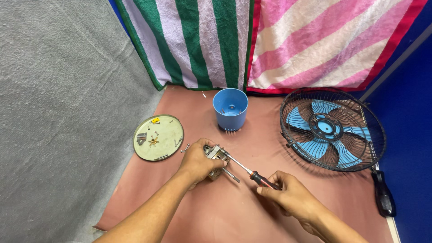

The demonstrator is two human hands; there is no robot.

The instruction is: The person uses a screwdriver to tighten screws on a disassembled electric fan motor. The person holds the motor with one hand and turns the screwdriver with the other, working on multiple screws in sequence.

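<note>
My left hand (196,162) grips a small metal fan motor (217,157) with a shaft sticking out toward the lower right, held just above the brown mat. My right hand (288,194) holds a screwdriver (252,173) by its black and red handle. Its thin steel shank points up-left and its tip touches the top of the motor.
A round pale plate (167,145) with screws and small parts lies left of the motor. A blue plastic cup-shaped housing (230,108) stands behind. A black wire fan guard with blue blades (332,129) lies at right, a black handle (383,194) beside it. Striped towels hang behind.
</note>
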